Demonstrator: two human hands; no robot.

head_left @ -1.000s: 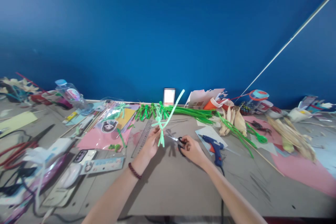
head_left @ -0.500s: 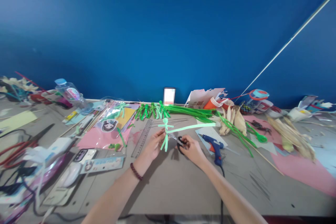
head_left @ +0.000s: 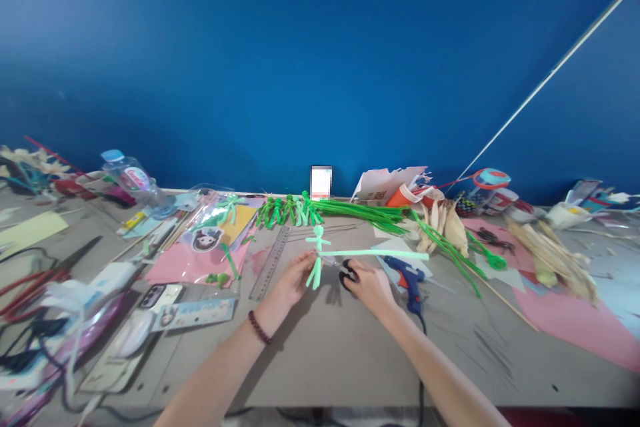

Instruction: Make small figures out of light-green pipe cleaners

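Left end of bench point(head_left: 300, 373): red-handled scissors point(head_left: 57, 272) near its left edge; farther back, a clear bottle point(head_left: 134, 180) with a blue cap leans near the back edge. Next, we note pink paper point(head_left: 173, 267), partly under a clear plastic bag, then a clear ruler point(head_left: 271, 265) lying slantwise.

Toward the back edge, a row of small green figures point(head_left: 289, 211) adjoins a bundle of green stems point(head_left: 365, 213). In front of these, our left hand point(head_left: 297, 275) is closed, fingertips gripping a pale green figure point(head_left: 319, 251) at its lower body, upright above the bench's middle. A pale strip point(head_left: 377, 253) runs rightward from its waist.

Our right hand point(head_left: 371, 285) is curled around the handles of black-handled scissors point(head_left: 346, 275), blades pointing left at the figure's waist; we cannot tell whether they touch it. Just beyond lies a blue glue gun point(head_left: 412, 279), then dried husks point(head_left: 455, 230) near the back edge and a pink sheet point(head_left: 580, 327) toward the front right corner.
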